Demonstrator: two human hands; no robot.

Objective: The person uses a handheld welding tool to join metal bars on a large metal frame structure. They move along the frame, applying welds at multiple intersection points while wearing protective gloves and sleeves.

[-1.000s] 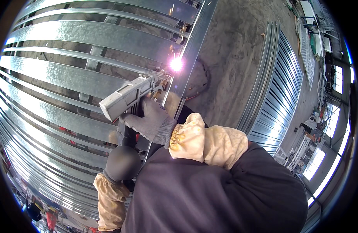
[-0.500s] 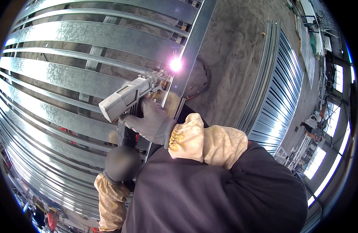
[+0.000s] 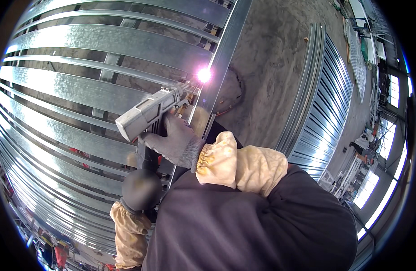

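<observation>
My right hand (image 3: 172, 137), in a grey knit glove with a cream cuff, is wrapped round the grip of a grey handheld welding gun (image 3: 147, 113). The gun's nozzle points up and to the right. A bright pinkish-white weld glow (image 3: 204, 75) burns just past its tip, where a flat slat meets the long side rail (image 3: 224, 49) of a galvanized metal frame. Lower left, my left hand (image 3: 141, 190) is a blurred dark shape above a cream sleeve (image 3: 130, 235). Its fingers cannot be made out, nor whether they hold anything.
Wide and narrow metal slats (image 3: 127, 38) run across the left half, joined by crosspieces. On the concrete floor (image 3: 266, 72) to the right lies another slatted metal panel (image 3: 327, 113). Farther right, a person (image 3: 368, 157) is near a wall with bright windows (image 3: 367, 189).
The weld glow is slightly smaller, with the upward sparks gone. The gun and my right hand stay nearly in place.
</observation>
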